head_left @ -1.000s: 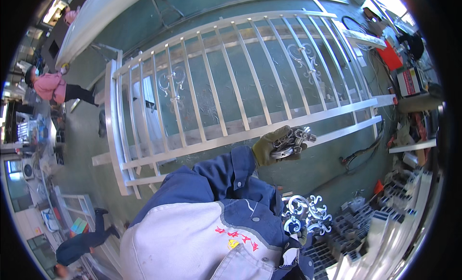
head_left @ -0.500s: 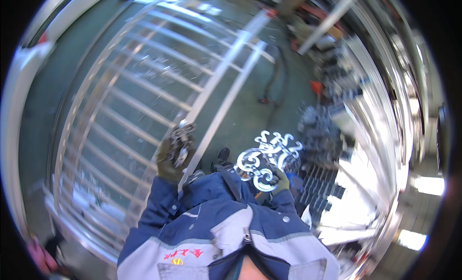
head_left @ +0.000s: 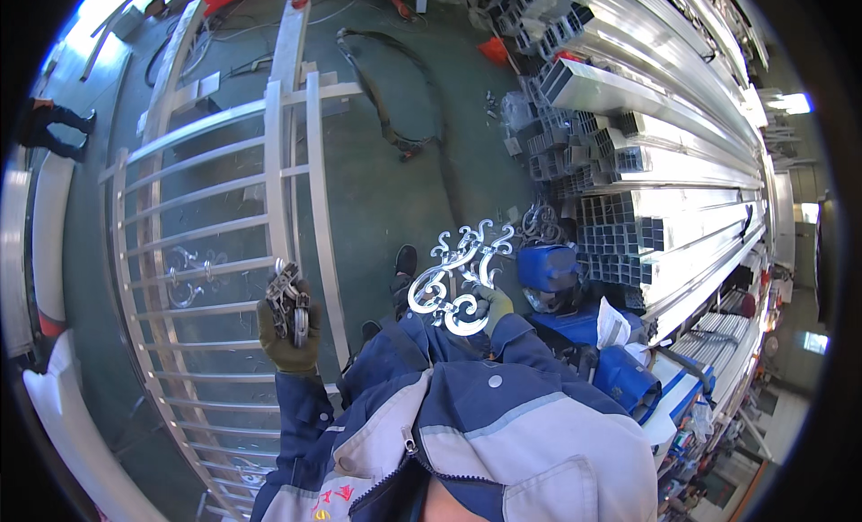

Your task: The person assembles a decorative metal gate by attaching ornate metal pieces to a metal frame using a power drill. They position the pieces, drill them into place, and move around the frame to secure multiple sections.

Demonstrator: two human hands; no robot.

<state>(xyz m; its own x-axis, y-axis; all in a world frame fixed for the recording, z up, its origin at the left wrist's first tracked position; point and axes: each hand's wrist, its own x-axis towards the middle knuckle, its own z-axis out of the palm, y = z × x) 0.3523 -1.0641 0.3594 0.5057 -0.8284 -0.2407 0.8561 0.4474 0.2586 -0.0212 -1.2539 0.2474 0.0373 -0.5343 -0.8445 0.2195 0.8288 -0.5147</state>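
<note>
My left hand [head_left: 295, 350], in an olive work glove, is closed around a clump of curved metal parts [head_left: 285, 299]. Their exact kind is hard to make out. It hovers over the barred metal frame [head_left: 215, 268], by one of its long rails. Wearing a similar glove, my right hand [head_left: 497, 310] grips a silver metal scroll ornament [head_left: 437, 289] at its right edge. Curls fan out from it in front of my body, and it may be more than one piece. Both forearms are in dark blue sleeves.
Scroll ornaments [head_left: 184, 280] lie low at the frame's left part. Stacked metal square tubes [head_left: 620, 226] line the right side. A blue bag-like object [head_left: 548, 269] stands near my right hand. A dark cable [head_left: 386, 118] loops across the green floor. At far left, a person's legs [head_left: 67, 118] show.
My view has turned to the right, so the frame stands more upright in it and the tube stacks show sharply. Both hands keep hold of their metal pieces.
</note>
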